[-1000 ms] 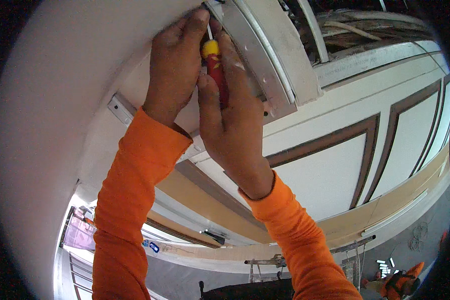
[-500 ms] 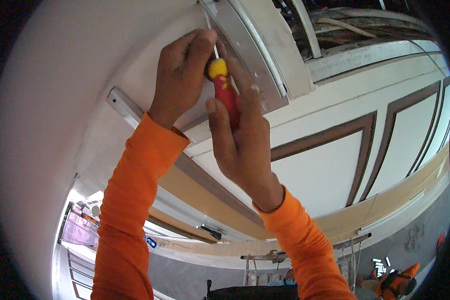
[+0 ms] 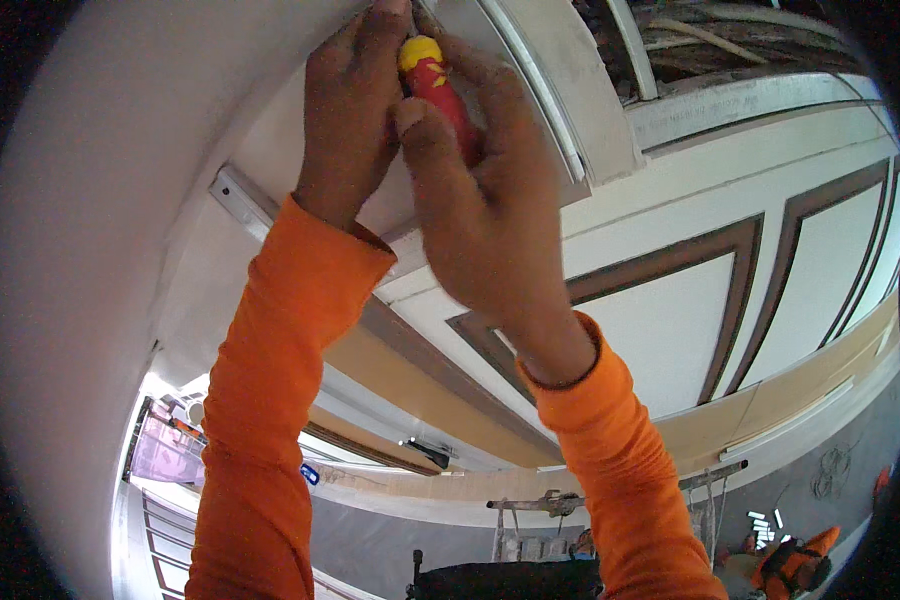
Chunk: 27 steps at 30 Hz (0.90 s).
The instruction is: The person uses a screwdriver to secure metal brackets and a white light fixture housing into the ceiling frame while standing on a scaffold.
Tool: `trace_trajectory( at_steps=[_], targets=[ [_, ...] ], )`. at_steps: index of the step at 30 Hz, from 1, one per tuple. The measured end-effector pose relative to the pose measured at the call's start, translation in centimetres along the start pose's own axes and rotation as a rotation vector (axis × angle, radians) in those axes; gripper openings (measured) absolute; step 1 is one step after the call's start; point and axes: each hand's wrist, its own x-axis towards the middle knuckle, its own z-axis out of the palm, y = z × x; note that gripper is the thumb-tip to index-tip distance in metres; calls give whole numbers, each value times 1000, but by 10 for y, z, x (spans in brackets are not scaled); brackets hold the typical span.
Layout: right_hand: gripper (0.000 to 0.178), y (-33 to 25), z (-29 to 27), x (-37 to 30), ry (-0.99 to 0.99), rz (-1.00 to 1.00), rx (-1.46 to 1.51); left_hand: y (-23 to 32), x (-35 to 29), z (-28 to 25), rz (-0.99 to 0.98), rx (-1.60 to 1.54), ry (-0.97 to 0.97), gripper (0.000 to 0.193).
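Note:
My right hand (image 3: 505, 200) is wrapped round the red and yellow handle of a screwdriver (image 3: 436, 88), which points up toward the top edge. Just beside the yellow collar, my left hand (image 3: 350, 120) is closed, its thumb and fingers pinched about the thin shaft. The tip lies out of sight beyond the fingers. Both hands are raised against a pale metal channel (image 3: 540, 80) fixed along the wall and ceiling corner. A shorter metal strip (image 3: 238, 198) with a hole in its end sticks out left of my left wrist.
An opening with dusty cables (image 3: 710, 40) is at the upper right. White panels with brown trim (image 3: 660, 320) line the wall. Far below are a ladder or scaffold bar (image 3: 535, 505), a coil of wire (image 3: 832, 470), white pieces (image 3: 763, 525) and a person in orange (image 3: 800, 565).
Both hands and the screwdriver have moved up toward the top edge. The shaft, seen before above the collar, is now mostly hidden. The view has shifted slightly.

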Motion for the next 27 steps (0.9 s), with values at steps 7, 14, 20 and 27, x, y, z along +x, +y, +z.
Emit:
trace_trajectory(
  at_steps=[7, 14, 20, 27],
  targets=[
    [44, -22, -7, -3, -65, 209, -149, 4, -4, 4, -90, -142, -3, 40],
    [50, -46, -43, -74, -299, 483, -81, 16, -16, 9, -240, -253, -50, 36],
    [43, -17, -52, -84, -5, 312, -107, 18, -12, 11, -238, -201, -118, 40],
    [38, -28, -44, -34, -125, 472, 48, 14, -19, 3, -353, -374, -91, 39]
  ],
)
